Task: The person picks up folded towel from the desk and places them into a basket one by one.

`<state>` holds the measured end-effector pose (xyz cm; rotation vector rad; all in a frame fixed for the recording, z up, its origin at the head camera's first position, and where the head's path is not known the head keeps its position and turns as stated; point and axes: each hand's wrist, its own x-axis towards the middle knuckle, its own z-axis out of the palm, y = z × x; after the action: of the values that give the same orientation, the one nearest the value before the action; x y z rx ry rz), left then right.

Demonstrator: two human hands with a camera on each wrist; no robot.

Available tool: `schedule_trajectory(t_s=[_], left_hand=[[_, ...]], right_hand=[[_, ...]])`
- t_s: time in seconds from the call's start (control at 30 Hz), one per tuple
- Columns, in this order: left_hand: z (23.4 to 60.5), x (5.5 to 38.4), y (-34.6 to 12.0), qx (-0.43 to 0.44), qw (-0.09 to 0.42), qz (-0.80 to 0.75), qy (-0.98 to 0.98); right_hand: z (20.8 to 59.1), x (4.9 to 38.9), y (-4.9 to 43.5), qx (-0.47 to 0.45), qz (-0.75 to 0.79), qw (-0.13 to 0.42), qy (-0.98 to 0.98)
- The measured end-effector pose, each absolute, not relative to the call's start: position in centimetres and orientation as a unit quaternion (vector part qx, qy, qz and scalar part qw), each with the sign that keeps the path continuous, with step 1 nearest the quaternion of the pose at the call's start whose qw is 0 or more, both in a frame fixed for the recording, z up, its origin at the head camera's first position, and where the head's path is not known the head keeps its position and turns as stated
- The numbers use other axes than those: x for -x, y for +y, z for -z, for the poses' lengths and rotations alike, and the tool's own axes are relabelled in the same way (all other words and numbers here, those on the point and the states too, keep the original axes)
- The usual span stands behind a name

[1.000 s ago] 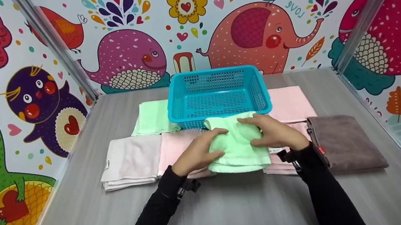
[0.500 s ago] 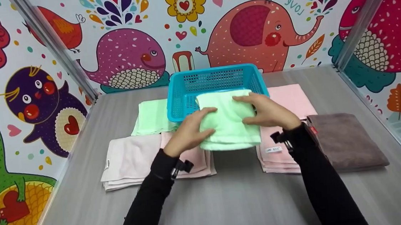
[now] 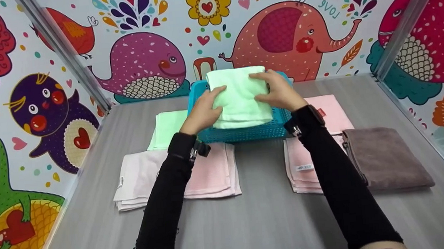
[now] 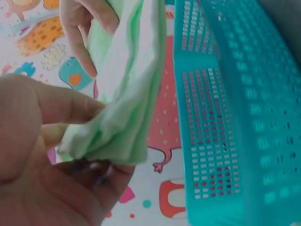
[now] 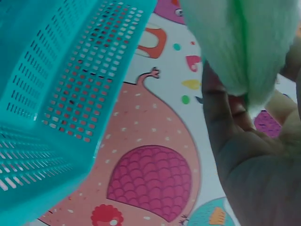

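A folded light green towel is held up over the blue plastic basket. My left hand grips its left edge, thumb on the near face and fingers behind, as the left wrist view shows on the towel's layers. At the opposite edge my right hand grips the towel the same way. In the right wrist view the fingers lie under the towel's folded end. Towel and hands hide most of the basket's inside in the head view; both wrist views show the towel apart from its rim.
Left of the basket lies another green towel, with a pale towel stack and a pink stack in front. On the right are a pink towel, a labelled pink stack and a brown towel. Patterned walls surround the table.
Both hands have carried the green towel up and away from me, from the basket's front edge to above the basket. The pink stacks in front now show more fully.
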<state>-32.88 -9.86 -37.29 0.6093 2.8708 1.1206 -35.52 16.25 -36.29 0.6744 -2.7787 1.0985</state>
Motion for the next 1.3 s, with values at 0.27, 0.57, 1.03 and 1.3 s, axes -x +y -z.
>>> schedule_trajectory(t_s=[0.27,0.57,1.03,1.3], left_hand=[[38.3,36.4,-10.0,-0.175,0.001,-0.348,0.921],[40.1,37.6,-10.7,-0.131,0.038,-0.310,0.941],[42.7,37.9,-10.7,-0.121,0.015,-0.110,0.986],[43.9,36.6,-9.8,-0.113,-0.055,-0.045,0.991]], right_hand=[[37.6,38.1,14.9,-0.186,-0.366,0.062,-0.910],[39.9,39.3,12.5,-0.195,-0.337,0.032,-0.920],[43.7,40.1,9.6,-0.217,-0.278,-0.051,-0.934],[45.7,40.0,9.2,-0.218,-0.248,-0.065,-0.942]])
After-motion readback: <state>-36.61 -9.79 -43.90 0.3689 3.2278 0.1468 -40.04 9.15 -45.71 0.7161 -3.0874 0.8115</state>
